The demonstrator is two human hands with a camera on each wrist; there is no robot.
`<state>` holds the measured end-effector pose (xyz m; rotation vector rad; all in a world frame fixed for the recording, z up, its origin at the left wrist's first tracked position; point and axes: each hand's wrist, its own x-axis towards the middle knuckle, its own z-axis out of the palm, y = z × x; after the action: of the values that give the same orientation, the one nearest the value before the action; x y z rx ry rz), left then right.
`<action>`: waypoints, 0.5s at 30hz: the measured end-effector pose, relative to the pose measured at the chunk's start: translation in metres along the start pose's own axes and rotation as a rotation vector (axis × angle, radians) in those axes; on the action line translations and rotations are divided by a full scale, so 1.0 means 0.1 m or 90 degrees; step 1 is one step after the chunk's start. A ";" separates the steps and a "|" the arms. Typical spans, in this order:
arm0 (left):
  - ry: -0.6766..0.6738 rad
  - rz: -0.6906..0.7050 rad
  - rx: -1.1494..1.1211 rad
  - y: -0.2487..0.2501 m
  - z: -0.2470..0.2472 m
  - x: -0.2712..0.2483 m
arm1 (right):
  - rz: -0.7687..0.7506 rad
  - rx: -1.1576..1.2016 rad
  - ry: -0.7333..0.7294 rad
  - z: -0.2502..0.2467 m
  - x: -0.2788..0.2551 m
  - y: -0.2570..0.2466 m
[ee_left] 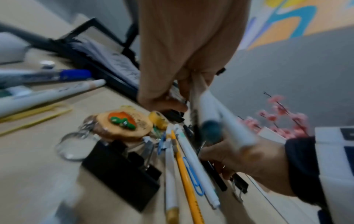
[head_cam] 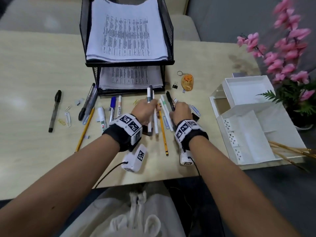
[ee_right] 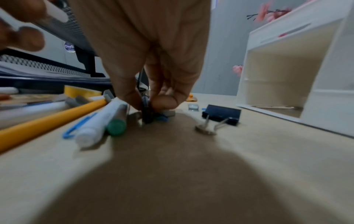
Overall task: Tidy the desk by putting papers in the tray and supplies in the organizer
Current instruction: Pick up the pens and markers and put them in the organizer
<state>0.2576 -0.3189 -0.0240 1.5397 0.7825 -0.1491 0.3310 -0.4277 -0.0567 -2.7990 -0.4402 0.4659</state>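
Head view: left hand (head_cam: pixel 144 109) gripping a white marker with a grey cap (head_cam: pixel 149 94) at centre frame, cap pointing up toward the black mesh tray (head_cam: pixel 168 29). Right hand (head_cam: pixel 182 110) just right of it, pinching a black pen (head_cam: pixel 170 100) with curled fingers. Lying between the two hands on the desk (head_cam: pixel 34 65): a yellow pencil (head_cam: pixel 163 132) and white pens. Papers (head_cam: pixel 126 31) already sitting in both tray tiers, upper centre. White organizer (head_cam: pixel 248 120) standing at right, well apart from the hands. More pens and paper clips lying scattered at left.

Left wrist view: badly blurred. Left hand (ee_left: pixel 184 57) filling the upper centre, apparently closing round white barrels (ee_left: pixel 214 115); right hand (ee_left: pixel 247 163) showing at lower right. Orange keychain (ee_left: pixel 122 125) and a black binder clip (ee_left: pixel 120 172) lying at lower left.

Right wrist view: right hand (ee_right: pixel 151 53) reaching down at centre, fingertips (ee_right: pixel 162 102) pinching a dark pen at the desk surface. Another binder clip (ee_right: pixel 222 114) resting right of centre, organizer (ee_right: pixel 287 68) rising at far right.
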 end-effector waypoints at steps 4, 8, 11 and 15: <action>-0.069 0.094 0.280 0.24 0.21 -0.05 | 0.079 0.270 0.105 -0.22 -0.18 0.28; -0.135 0.148 0.272 0.53 0.66 -0.09 | 0.153 0.439 0.285 -0.66 -0.51 0.78; -0.161 0.221 0.236 0.76 1.12 -0.15 | 0.190 0.389 0.398 -1.01 -0.68 1.24; -0.144 0.315 0.216 1.04 1.85 -0.26 | 0.265 0.330 0.429 -1.28 -0.76 1.86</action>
<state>0.3613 -0.4913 0.0474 1.9531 0.1868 -0.0883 0.3541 -0.6505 0.0234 -2.3227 0.3633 -0.2704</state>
